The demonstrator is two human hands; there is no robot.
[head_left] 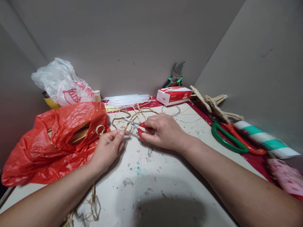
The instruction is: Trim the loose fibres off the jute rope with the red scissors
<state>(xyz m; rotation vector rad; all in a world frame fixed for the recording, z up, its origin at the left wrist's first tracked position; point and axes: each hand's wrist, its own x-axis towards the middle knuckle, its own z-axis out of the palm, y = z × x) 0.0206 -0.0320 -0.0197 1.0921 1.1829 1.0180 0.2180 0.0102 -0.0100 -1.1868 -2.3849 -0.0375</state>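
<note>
My right hand is closed around the red handles of a pair of scissors. Their narrow blades point left, slightly parted, over a twisted straw cord that lies in loose loops. My left hand pinches a piece of the cord between thumb and forefinger, just below the blade tips. A small curl of cord sticks up behind that hand, against a red plastic bag. The pinched part is mostly hidden by my fingers.
Wooden-looking pieces show inside the red bag; a white plastic bag stands behind it. Along the back are clear sticks, a tissue pack and pruning shears. At right lie straw braids, large green-and-orange-handled scissors and a striped roll.
</note>
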